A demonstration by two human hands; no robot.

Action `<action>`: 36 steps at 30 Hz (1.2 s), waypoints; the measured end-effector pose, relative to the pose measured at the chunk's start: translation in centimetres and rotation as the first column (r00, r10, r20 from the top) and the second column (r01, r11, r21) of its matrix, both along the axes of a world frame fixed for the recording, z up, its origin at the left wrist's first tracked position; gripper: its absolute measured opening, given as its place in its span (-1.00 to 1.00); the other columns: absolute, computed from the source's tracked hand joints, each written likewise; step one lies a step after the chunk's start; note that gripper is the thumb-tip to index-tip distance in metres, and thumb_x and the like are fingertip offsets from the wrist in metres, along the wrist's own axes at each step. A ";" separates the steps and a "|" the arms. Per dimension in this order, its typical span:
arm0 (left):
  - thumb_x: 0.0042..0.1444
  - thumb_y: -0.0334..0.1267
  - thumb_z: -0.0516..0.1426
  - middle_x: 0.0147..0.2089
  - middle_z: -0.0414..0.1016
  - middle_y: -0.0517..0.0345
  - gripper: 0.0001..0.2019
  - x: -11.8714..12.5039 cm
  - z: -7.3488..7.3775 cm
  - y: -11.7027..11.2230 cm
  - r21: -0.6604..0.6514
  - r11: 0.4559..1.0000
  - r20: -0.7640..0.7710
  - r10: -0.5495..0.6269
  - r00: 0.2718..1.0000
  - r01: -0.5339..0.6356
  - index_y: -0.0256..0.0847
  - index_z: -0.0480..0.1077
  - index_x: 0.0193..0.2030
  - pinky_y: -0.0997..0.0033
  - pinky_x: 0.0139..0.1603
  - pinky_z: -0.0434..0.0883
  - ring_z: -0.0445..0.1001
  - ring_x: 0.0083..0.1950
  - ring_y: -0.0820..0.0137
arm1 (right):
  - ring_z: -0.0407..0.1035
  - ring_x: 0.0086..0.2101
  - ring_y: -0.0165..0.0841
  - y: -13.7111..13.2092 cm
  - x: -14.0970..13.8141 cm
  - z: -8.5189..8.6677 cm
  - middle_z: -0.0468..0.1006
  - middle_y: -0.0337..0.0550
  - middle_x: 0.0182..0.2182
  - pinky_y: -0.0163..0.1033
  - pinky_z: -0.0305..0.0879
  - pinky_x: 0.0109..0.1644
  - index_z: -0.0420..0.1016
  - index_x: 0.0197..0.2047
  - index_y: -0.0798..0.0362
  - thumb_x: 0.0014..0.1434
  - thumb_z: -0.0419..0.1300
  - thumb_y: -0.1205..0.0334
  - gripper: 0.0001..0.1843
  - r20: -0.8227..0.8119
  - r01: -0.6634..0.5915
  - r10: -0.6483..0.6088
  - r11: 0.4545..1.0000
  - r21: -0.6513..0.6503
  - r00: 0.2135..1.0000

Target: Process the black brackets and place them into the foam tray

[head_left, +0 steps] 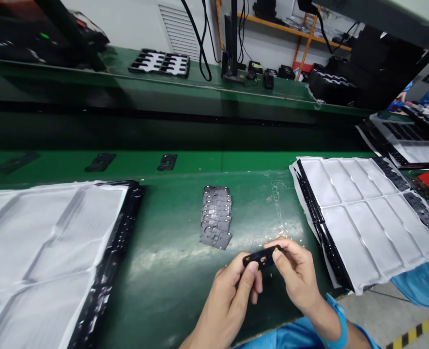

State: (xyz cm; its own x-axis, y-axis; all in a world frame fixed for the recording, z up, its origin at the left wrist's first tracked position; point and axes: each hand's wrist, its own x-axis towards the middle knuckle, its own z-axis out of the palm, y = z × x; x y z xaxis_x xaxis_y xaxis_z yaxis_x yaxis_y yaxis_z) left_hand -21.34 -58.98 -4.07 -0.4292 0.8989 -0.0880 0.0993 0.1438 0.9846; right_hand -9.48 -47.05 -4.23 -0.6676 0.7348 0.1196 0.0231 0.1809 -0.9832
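A small flat black plastic part with cut-outs is held between both my hands just above the green table's near edge. My left hand pinches its left end with thumb and fingers. My right hand pinches its right end. Just beyond the hands lies a fanned stack of dark grey flat pieces on the green table.
A black tray stack under white sheet lies at the left, another black tray stack at the right. Three black parts sit on the conveyor strip behind. A tray of parts, cables and a stand are on the far bench.
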 end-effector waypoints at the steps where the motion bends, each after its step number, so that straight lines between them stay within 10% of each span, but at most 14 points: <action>1: 0.49 -0.01 -0.04 -0.50 0.46 0.25 -0.60 0.0 0.0 0.0 0.000 1.000 -0.007 -0.006 1.000 0.006 -0.16 0.37 -0.32 0.50 -0.44 0.33 0.42 -0.54 0.46 | 0.56 -0.33 -0.29 0.0 0.0 -0.1 0.67 -0.14 -0.34 -0.30 0.47 -0.22 0.69 -0.15 0.03 0.41 0.18 0.20 -0.77 0.004 0.009 -0.009 1.000 0.005 1.000; 36: 0.51 -0.03 -0.15 -0.50 0.32 0.27 -0.56 -0.6 -0.9 -0.6 -0.029 0.999 0.020 -0.016 1.000 0.017 -0.14 0.28 -0.37 0.41 -0.37 0.26 0.35 -0.49 0.41 | 0.43 -0.54 -0.38 -1.0 0.0 -1.0 0.58 -0.22 -0.51 -0.36 0.37 -0.47 0.67 -0.19 0.06 0.41 0.19 0.08 -0.71 0.146 0.048 -0.043 0.998 -0.027 0.988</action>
State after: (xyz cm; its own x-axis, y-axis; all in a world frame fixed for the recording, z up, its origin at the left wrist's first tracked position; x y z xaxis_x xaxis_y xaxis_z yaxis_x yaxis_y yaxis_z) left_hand -21.95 -59.63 -4.97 -0.4125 0.9027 -0.1221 0.0827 0.1706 0.9819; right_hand -9.45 -48.02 -5.25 -0.6420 0.7667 0.0011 0.1732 0.1465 -0.9739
